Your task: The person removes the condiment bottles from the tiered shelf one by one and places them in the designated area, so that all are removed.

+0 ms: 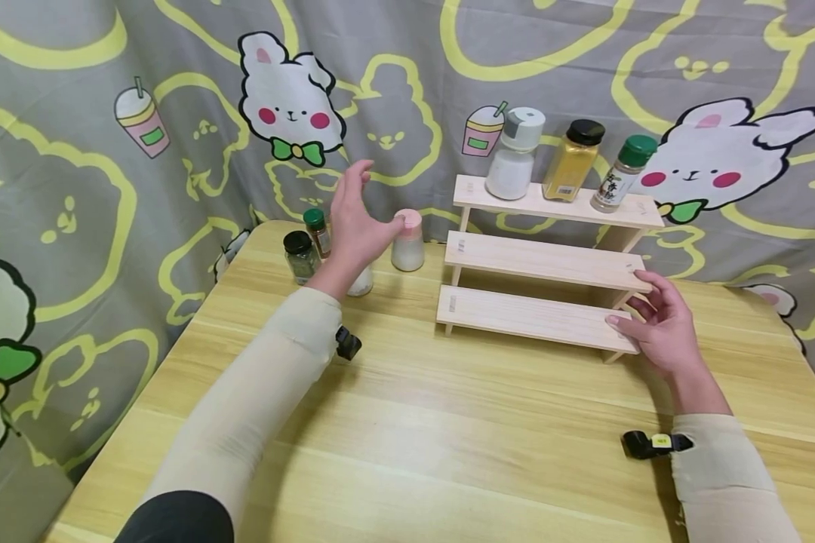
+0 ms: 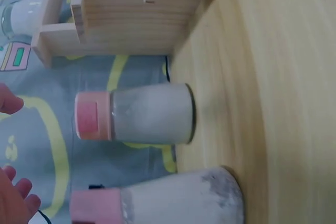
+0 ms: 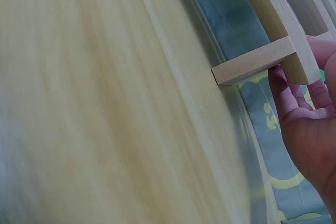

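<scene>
My left hand [image 1: 358, 222] hovers at the back left with fingers spread and nothing held. Its thumb overlaps the pink cap of a shaker jar [image 1: 408, 249] in the head view, but a gap shows between fingers and cap in the left wrist view. A second pink-capped jar [image 2: 178, 200], mostly hidden by my wrist from above, stands beside it. At the right end of a three-step wooden shelf [image 1: 536, 313], my right hand [image 1: 665, 324] grips the lowest step, thumb on top and fingers behind it.
On the top step stand a white-capped jar [image 1: 512, 162], a black-capped yellow bottle [image 1: 572, 166] and a green-capped spice bottle [image 1: 618, 181]. Left of my left hand are a black-capped jar [image 1: 302, 260] and another green-capped bottle [image 1: 318, 232]. A patterned curtain [image 1: 407, 98] hangs behind the wooden table [image 1: 407, 445].
</scene>
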Available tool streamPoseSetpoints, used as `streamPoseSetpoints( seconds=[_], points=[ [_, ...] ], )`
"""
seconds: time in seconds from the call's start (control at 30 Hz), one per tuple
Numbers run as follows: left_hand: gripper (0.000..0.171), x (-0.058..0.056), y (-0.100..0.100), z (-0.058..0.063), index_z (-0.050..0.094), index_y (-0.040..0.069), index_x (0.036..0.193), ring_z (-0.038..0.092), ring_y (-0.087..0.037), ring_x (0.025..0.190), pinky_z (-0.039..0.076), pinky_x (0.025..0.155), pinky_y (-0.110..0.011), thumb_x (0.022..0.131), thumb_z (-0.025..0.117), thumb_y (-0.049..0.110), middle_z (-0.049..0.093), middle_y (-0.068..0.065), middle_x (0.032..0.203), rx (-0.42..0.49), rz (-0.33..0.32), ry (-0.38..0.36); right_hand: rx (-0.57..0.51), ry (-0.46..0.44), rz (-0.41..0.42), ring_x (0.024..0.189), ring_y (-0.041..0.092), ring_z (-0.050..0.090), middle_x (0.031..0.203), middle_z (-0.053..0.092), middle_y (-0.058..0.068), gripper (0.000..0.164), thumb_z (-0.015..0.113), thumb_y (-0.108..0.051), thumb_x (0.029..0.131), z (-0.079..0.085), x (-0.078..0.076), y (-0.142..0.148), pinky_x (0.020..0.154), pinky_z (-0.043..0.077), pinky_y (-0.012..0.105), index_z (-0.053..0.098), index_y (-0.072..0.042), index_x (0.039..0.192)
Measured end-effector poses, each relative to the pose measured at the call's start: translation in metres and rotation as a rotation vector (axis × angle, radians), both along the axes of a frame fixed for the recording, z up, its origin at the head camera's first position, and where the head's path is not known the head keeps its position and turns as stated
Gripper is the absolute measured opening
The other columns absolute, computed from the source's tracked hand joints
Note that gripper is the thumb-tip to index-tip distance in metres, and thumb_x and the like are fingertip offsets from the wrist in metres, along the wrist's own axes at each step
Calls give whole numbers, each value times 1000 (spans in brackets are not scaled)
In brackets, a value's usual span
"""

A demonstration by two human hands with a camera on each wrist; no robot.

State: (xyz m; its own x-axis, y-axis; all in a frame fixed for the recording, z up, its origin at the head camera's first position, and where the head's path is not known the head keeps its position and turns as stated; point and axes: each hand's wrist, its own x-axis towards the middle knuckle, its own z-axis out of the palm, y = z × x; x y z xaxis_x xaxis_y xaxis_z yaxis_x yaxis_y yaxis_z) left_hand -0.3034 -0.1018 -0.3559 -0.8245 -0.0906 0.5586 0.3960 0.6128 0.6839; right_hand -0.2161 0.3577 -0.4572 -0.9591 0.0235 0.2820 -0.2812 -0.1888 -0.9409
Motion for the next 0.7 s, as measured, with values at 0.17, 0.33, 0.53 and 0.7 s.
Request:
streamPoseSetpoints(
  seconds=[0.17,0.33,0.53,0.7],
  points=[
    [85,-3,12,8,42,17,144,44,-22,125,40,97,-36,71,85,18,49,-9,136,27,-36,-34,5,-6,-9,110,19,61,130,55,6,86,55,42,71,-1,0,1,79,55,24,49,-5,142],
    [84,-9,27,15,42,17,143,44,-13,126,41,97,-32,72,85,16,49,-8,137,57,-77,-25,19,-7,-8,111,19,60,131,54,6,85,55,41,71,-2,-1,2,80,55,23,49,-6,142],
    [84,-18,46,21,42,16,142,43,-9,126,37,100,-26,72,88,18,48,-8,137,54,-136,-14,17,-2,0,113,20,59,132,54,6,85,55,41,72,-2,0,2,81,55,24,48,-5,143],
    [85,-23,60,26,41,19,144,42,-9,127,37,101,-26,73,87,18,47,-6,140,62,-188,-29,17,2,-1,112,21,60,131,54,7,85,55,41,71,-1,-1,1,80,55,24,49,-5,142]
  ],
)
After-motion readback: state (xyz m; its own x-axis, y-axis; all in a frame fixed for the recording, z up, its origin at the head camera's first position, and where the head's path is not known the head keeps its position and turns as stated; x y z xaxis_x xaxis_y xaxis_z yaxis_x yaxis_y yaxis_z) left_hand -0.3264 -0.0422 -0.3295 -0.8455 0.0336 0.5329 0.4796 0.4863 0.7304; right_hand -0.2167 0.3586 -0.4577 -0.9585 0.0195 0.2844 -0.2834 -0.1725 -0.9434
